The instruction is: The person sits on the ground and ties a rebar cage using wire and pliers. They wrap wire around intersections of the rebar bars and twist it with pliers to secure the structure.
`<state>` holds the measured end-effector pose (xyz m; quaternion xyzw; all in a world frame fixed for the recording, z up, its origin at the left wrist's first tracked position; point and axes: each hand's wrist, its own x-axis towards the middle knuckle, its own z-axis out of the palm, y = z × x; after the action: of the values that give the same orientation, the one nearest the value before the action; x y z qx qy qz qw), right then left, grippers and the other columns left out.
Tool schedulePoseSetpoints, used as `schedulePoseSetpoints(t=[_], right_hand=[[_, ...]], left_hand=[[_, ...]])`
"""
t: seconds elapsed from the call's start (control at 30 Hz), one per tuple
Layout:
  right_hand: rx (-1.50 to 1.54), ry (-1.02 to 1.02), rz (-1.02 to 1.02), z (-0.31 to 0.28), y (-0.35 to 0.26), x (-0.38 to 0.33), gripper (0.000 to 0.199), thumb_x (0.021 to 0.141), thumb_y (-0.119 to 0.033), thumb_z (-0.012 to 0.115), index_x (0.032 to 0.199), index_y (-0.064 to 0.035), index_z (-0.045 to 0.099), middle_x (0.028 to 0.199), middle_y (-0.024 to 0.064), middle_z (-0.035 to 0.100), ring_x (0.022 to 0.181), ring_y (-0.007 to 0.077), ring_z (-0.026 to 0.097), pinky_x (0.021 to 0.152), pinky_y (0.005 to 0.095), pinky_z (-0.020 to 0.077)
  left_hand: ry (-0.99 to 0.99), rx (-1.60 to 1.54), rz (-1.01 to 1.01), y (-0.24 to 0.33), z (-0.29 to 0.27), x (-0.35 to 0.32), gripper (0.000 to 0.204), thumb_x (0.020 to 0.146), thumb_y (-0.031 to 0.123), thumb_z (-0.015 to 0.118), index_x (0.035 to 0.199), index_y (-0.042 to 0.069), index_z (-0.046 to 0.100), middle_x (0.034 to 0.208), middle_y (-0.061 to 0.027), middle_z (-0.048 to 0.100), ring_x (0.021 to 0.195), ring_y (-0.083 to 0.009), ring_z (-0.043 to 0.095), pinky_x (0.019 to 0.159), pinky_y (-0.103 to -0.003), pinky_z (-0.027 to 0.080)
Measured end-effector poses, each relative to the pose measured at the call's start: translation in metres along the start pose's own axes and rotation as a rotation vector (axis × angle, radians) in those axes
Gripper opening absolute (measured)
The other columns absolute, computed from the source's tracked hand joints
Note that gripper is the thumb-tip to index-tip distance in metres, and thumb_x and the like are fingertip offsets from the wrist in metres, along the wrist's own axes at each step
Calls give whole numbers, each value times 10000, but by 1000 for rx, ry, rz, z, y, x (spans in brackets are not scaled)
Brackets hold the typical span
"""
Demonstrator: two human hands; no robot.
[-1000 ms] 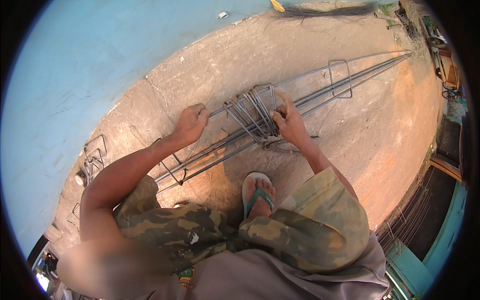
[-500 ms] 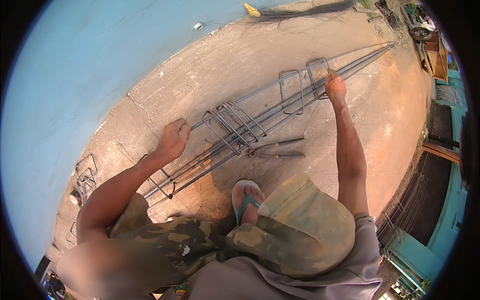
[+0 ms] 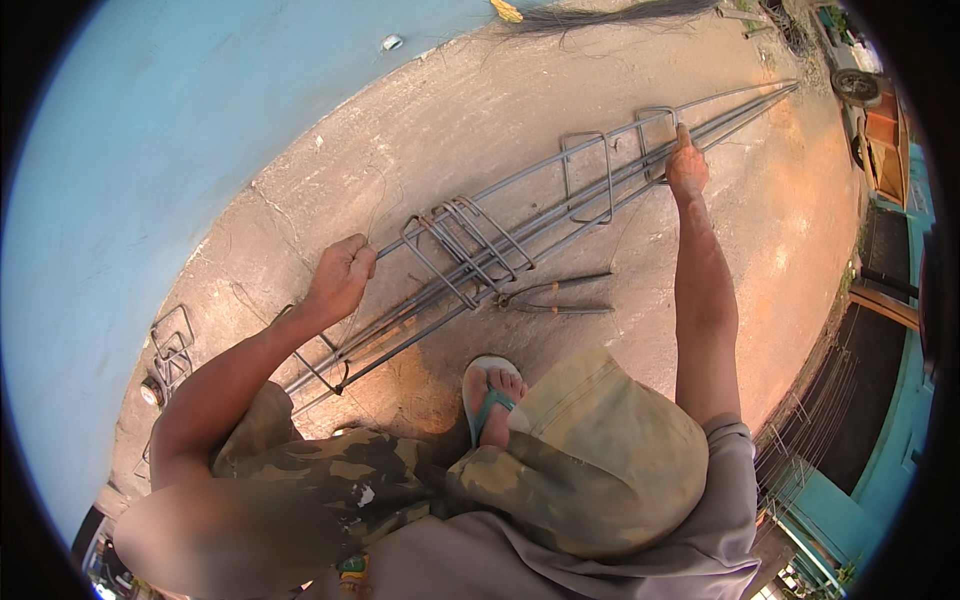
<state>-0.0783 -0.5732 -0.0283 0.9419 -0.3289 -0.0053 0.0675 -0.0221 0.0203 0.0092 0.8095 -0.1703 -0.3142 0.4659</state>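
Long steel rebars (image 3: 560,216) lie in a narrow bundle across the ground, converging at the far right. My left hand (image 3: 343,276) is closed around the upper rebar. Just right of it, several rectangular stirrups (image 3: 470,245) are bunched around the bars. One stirrup (image 3: 588,178) stands apart farther along. Another stirrup (image 3: 657,110) is by my right hand (image 3: 687,170), whose fingers are closed on its right side; part of the grip is hidden. Below the bunch, pincers with long handles (image 3: 555,297) lie spread on the ground.
A blue wall (image 3: 180,120) borders the left. Loose stirrups (image 3: 172,340) lie at its foot. Dark thin wire (image 3: 620,16) rests at the top. My sandalled foot (image 3: 493,395) is close below the pincers. A wheeled cart (image 3: 870,110) stands far right.
My right hand has moved right along the bars, and the stirrup at it has shifted the same way. My left hand stays at nearly the same spot on the upper rebar.
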Motion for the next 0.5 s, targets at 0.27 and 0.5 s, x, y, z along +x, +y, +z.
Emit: schedulePoseSetpoints(t=[0.27,0.5], right_hand=[[363,44,-214,-50,-69,-44,496,915,-294,621,1350,-84,504,1035,247,666,941,418,653,814,478,529],[594,144,-362,-25,-120,-144,437,952,-172,570,1376,-99,494,979,200,691,894,413,661,773,470,528]], left_hand=[[27,15,-31,-3,4,4,338,932,202,461,671,-1,528,624,-71,515,626,-157,491,605,-325,403],[23,19,-2,0,2,4,323,914,203,456,673,2,533,626,-82,520,614,-169,493,600,-332,407]])
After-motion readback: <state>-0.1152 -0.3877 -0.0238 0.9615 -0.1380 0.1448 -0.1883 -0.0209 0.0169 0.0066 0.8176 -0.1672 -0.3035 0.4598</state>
